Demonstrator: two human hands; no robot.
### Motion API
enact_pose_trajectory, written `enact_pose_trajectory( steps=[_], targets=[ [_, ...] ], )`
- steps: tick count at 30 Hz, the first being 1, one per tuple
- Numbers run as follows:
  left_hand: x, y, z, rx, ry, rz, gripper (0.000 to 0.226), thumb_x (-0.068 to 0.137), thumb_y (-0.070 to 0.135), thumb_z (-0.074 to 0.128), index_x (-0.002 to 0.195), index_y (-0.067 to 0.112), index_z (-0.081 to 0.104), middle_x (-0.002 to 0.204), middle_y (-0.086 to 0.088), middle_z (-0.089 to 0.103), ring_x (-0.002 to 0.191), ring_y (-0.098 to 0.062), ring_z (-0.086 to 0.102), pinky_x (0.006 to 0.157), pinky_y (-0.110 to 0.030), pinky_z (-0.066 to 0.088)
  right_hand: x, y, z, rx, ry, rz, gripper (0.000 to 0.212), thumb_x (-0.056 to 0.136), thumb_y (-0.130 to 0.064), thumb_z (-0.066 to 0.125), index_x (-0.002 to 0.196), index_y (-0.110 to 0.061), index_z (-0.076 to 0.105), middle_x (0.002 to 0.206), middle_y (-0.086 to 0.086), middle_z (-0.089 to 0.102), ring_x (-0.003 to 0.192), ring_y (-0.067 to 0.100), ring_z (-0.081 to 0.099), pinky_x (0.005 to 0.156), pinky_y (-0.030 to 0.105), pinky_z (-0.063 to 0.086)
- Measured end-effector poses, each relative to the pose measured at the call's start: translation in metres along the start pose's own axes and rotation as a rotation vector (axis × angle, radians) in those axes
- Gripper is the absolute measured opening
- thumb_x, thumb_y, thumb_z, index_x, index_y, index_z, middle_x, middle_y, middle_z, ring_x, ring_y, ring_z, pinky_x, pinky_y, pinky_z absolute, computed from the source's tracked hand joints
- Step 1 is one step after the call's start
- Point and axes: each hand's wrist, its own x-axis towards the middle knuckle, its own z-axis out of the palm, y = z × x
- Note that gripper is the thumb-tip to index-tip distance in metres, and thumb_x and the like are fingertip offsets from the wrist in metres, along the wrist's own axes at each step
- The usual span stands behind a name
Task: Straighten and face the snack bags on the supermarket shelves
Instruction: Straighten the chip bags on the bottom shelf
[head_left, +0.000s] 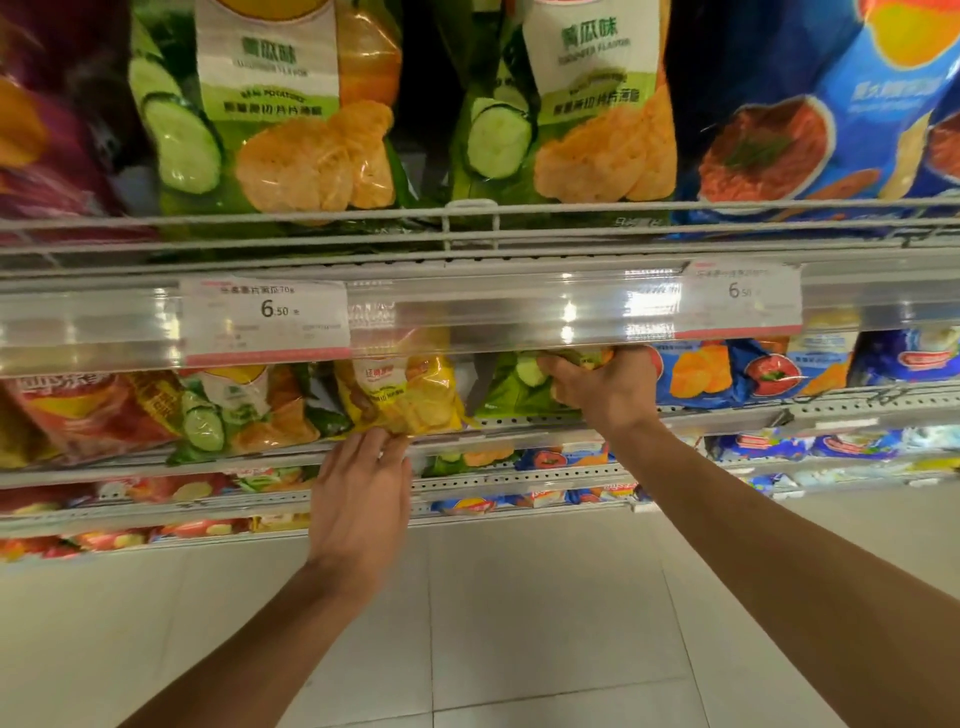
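Supermarket shelving fills the upper half of the view, with pale floor tiles (519, 623) below and two bare forearms reaching up from the bottom edge.

On the second shelf (571, 422), the left hand (363, 499) reaches the bottom edge of a yellow snack bag (402, 400). Its fingertips (387, 441) touch the bag's lower seam at the shelf lip; whether they pinch the seam or only press against it cannot be told. The bag stands just above those fingertips, tilted a little.

To the right, the right hand (605, 389) has its fingers curled around a green cucumber-flavour bag (511, 387). The bag lies low on the shelf, bunched under the fingers, its top hidden behind the clear price rail (467, 322). Just right of this hand stand blue snack bags (727, 371).

Left of the left fingertips, another green cucumber bag (234, 410) and a red bag (88, 415) lean forward over the shelf edge.

Above both hands, the top shelf holds two large green cucumber bags (270, 114), upright behind a wire guard (467, 223), with a large blue bag (831, 119) to their right. A price label reading 6.50 (267, 317) sits on the rail above the left fingers.
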Motion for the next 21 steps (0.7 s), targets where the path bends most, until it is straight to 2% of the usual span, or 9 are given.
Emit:
enact_pose_trajectory(
  steps=[2, 3, 5, 8, 10, 12, 15, 19, 21],
  targets=[
    [0.001, 0.002, -0.001, -0.009, 0.006, -0.005, 0.017, 0.089, 0.012, 0.068, 0.105, 0.010, 0.074, 0.097, -0.009, 0.068, 0.094, -0.030, 0.065, 0.083, -0.043, 0.055, 0.002, -0.002, -0.001, -0.013, 0.008, -0.017, 0.028, 0.071, -0.039, 0.087, 0.075, -0.016, 0.072, 0.079, 0.000, 0.074, 0.080, 0.020, 0.072, 0.084, 0.043, 0.060],
    [0.001, 0.002, -0.001, -0.013, 0.012, -0.009, 0.017, 0.088, 0.012, 0.068, 0.104, 0.010, 0.074, 0.097, -0.008, 0.068, 0.093, -0.029, 0.065, 0.083, -0.042, 0.055, 0.003, -0.002, -0.001, -0.010, -0.013, -0.033, 0.025, 0.072, -0.037, 0.087, 0.074, -0.019, 0.070, 0.079, -0.003, 0.074, 0.081, 0.016, 0.072, 0.083, 0.035, 0.061],
    [0.001, 0.001, 0.000, -0.018, 0.021, -0.020, 0.016, 0.088, 0.012, 0.067, 0.103, 0.010, 0.073, 0.096, -0.007, 0.067, 0.093, -0.029, 0.064, 0.083, -0.042, 0.055, 0.000, -0.001, 0.005, 0.032, -0.075, -0.053, 0.027, 0.073, -0.030, 0.090, 0.089, -0.025, 0.069, 0.087, -0.009, 0.073, 0.084, 0.008, 0.071, 0.072, 0.019, 0.059],
    [0.000, 0.003, 0.002, -0.031, 0.031, -0.044, 0.017, 0.086, 0.011, 0.068, 0.103, 0.010, 0.073, 0.096, -0.007, 0.066, 0.093, -0.029, 0.063, 0.084, -0.043, 0.055, -0.008, 0.008, 0.015, 0.039, -0.112, -0.056, 0.047, 0.074, -0.028, 0.091, 0.111, -0.018, 0.065, 0.093, -0.012, 0.071, 0.080, -0.001, 0.069, 0.063, 0.014, 0.056],
    [0.000, 0.004, 0.003, -0.042, 0.032, -0.060, 0.020, 0.085, 0.009, 0.069, 0.104, 0.009, 0.073, 0.096, -0.007, 0.066, 0.094, -0.029, 0.063, 0.084, -0.043, 0.055, -0.009, 0.013, 0.016, -0.020, -0.098, -0.078, 0.050, 0.074, -0.032, 0.090, 0.114, -0.019, 0.062, 0.093, -0.012, 0.070, 0.080, -0.001, 0.068, 0.070, 0.018, 0.058],
    [0.000, 0.003, 0.005, -0.049, 0.025, -0.071, 0.021, 0.084, 0.009, 0.070, 0.105, 0.009, 0.073, 0.098, -0.008, 0.066, 0.096, -0.030, 0.063, 0.085, -0.044, 0.055, -0.008, 0.015, 0.013, -0.072, -0.109, -0.087, 0.054, 0.074, -0.036, 0.089, 0.116, -0.020, 0.059, 0.096, -0.010, 0.069, 0.086, 0.007, 0.068, 0.080, 0.027, 0.059],
    [0.000, 0.002, 0.006, -0.062, 0.005, -0.080, 0.023, 0.085, 0.009, 0.069, 0.107, 0.008, 0.072, 0.101, -0.009, 0.066, 0.099, -0.031, 0.062, 0.086, -0.045, 0.054, -0.012, 0.019, 0.008, -0.120, -0.136, -0.101, 0.061, 0.076, -0.040, 0.087, 0.123, -0.022, 0.054, 0.099, -0.012, 0.068, 0.092, 0.012, 0.068, 0.083, 0.031, 0.059],
    [-0.001, 0.004, 0.002, -0.139, -0.055, -0.113, 0.028, 0.085, 0.011, 0.069, 0.113, 0.008, 0.070, 0.112, -0.010, 0.065, 0.110, -0.032, 0.059, 0.091, -0.045, 0.052, -0.017, 0.018, 0.006, -0.219, -0.169, -0.069, 0.071, 0.075, -0.049, 0.085, 0.128, -0.016, 0.051, 0.117, 0.003, 0.069, 0.109, 0.024, 0.065, 0.091, 0.044, 0.059],
    [-0.001, 0.004, -0.002, -0.215, -0.091, -0.127, 0.032, 0.086, 0.012, 0.068, 0.119, 0.008, 0.068, 0.120, -0.010, 0.063, 0.117, -0.031, 0.056, 0.098, -0.045, 0.049, -0.019, 0.014, 0.005, -0.209, -0.168, -0.040, 0.069, 0.074, -0.048, 0.086, 0.125, -0.015, 0.052, 0.119, 0.003, 0.069, 0.110, 0.024, 0.066, 0.092, 0.039, 0.059]
  ],
)
